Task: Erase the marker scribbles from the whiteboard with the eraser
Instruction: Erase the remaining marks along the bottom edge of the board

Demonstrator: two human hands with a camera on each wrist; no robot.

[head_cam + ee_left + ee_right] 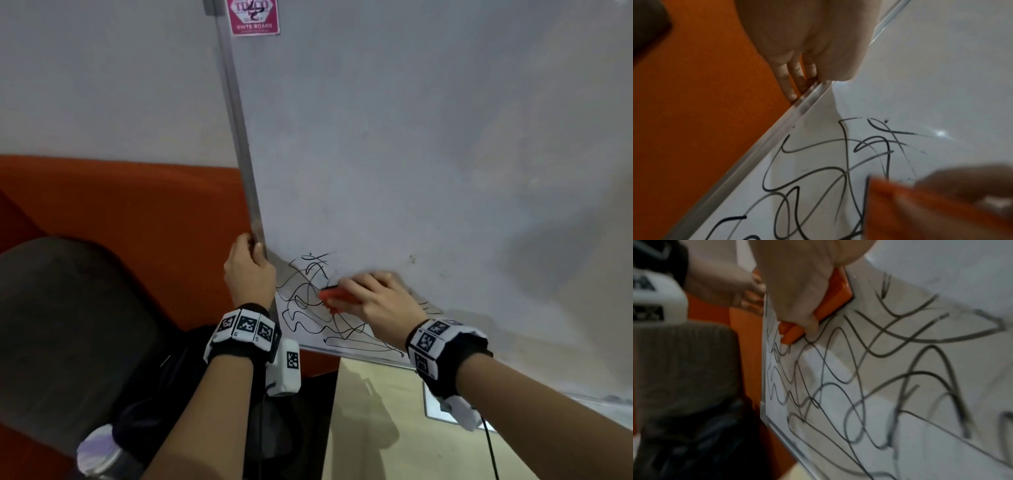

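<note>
Lower centre of frame: right hand (pixel 371 296) clamps light rigid eraser (pixel 337 297) by sides, flat on scribbles (pixel 308 308); left hand (pixel 248 270) grips whiteboard (pixel 411 154) frame edge.

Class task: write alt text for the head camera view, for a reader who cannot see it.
A right hand presses an orange eraser onto black scribbles near the lower left corner of a whiteboard, while the left hand grips its metal left edge. Both wrists wear bands with black and white markers, and a pink label sits at the board's top.
</note>
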